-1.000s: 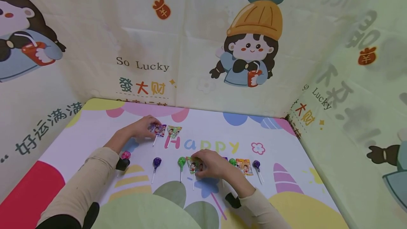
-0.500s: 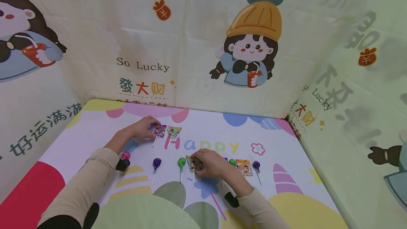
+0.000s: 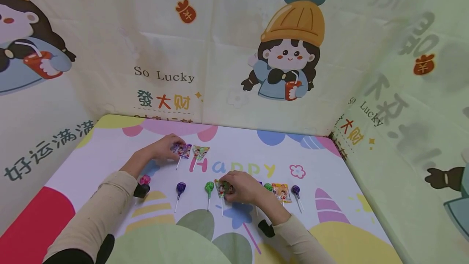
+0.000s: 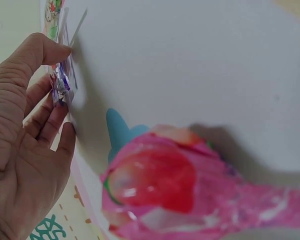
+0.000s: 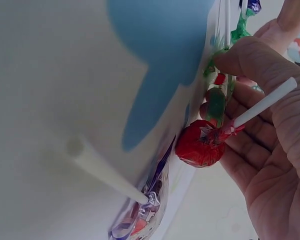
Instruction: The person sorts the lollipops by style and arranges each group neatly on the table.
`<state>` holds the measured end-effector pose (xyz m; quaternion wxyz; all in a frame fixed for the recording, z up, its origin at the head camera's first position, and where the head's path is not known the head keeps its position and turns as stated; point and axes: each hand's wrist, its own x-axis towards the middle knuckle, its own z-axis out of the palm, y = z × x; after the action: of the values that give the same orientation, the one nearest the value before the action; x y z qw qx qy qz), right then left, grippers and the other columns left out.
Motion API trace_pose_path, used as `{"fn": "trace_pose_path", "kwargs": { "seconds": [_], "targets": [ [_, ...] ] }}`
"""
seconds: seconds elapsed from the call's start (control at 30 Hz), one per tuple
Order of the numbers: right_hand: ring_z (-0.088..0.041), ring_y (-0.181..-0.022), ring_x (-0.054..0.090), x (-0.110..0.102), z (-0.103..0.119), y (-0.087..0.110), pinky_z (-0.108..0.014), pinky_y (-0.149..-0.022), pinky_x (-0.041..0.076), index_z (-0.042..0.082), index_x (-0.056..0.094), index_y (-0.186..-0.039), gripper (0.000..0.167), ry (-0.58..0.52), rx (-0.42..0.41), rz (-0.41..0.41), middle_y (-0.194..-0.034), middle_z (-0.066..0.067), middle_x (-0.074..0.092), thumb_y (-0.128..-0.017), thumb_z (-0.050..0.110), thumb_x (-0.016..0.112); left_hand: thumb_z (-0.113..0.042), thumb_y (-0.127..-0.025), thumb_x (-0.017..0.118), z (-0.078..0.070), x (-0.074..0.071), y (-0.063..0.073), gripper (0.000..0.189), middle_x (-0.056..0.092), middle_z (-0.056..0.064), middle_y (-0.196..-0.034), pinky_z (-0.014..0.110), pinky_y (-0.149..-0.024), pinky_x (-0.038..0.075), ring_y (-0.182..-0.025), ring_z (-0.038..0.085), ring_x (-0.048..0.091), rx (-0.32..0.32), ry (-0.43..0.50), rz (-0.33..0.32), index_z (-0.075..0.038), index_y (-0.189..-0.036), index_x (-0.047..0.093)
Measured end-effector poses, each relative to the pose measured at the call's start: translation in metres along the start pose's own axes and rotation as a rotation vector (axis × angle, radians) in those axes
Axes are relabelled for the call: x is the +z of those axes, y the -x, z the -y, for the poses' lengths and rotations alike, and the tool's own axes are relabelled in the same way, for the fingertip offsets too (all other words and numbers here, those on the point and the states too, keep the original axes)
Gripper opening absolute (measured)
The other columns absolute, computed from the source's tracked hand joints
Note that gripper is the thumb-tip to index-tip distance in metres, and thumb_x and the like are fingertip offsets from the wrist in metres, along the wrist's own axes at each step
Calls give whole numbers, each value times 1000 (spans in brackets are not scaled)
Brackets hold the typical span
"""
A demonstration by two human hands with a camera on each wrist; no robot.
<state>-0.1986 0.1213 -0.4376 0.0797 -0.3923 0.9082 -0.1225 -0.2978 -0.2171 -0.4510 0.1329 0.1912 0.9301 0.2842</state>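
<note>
At the back left of the table, my left hand (image 3: 165,147) pinches the edge of a lollipop in a flat purple packet (image 3: 184,151). Thumb and fingers meet at the wrapper (image 4: 61,84) in the left wrist view. Just right of it lies a lollipop in a pale green packet (image 3: 201,151). Mid-table, my right hand (image 3: 242,188) pinches another green-packeted lollipop (image 3: 221,188), its white stick pointing toward me. Under that palm, the right wrist view shows a round red lollipop (image 5: 201,145), hidden from the head view. A round green lollipop (image 3: 209,186) lies left of the right hand.
Left of centre lies a round purple lollipop (image 3: 180,187); a pink one (image 3: 145,179) sits beside my left wrist. Right of my right hand are a green lollipop (image 3: 268,186), an orange packet (image 3: 281,193) and a purple lollipop (image 3: 295,190). A printed cloth wall (image 3: 227,52) stands behind.
My right hand and the green-packeted lollipop have shifted very slightly toward the back of the table. My left hand stays where it was.
</note>
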Motion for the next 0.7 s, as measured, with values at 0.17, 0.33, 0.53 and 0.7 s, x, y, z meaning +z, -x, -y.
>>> {"fn": "trace_pose_path", "kwargs": {
  "seconds": [0.17, 0.33, 0.53, 0.7],
  "targets": [
    [-8, -98, 61, -1, -2, -4, -27, -92, 53, 10, 71, -122, 39, -38, 15, 7, -113, 1, 71, -85, 20, 81, -17, -87, 79, 1, 0, -1, 57, 46, 23, -142, 61, -115, 34, -132, 42, 44, -10, 9, 10, -3, -137, 58],
    [-8, -95, 60, -1, -4, -6, -25, -90, 53, 10, 72, -120, 38, -39, 17, 19, -111, 1, 71, -84, 20, 81, -18, -87, 79, 1, 0, -1, 58, 45, 22, -143, 62, -115, 34, -133, 42, 43, -34, 20, 22, -4, -139, 57],
    [-8, -93, 60, -2, -7, -7, -24, -87, 52, 9, 73, -117, 38, -41, -3, 8, -108, 1, 71, -82, 20, 83, -18, -87, 80, 0, 1, -1, 57, 47, 21, -141, 61, -115, 35, -131, 40, 44, -34, 14, 14, -4, -138, 58],
    [-9, -95, 61, -6, -7, -6, -24, -88, 52, 9, 73, -116, 41, -36, -3, 12, -109, 1, 72, -79, 22, 85, -17, -87, 80, -1, 2, 0, 55, 48, 21, -139, 61, -114, 36, -130, 40, 45, -25, 12, 3, -4, -137, 59]
  ]
}}
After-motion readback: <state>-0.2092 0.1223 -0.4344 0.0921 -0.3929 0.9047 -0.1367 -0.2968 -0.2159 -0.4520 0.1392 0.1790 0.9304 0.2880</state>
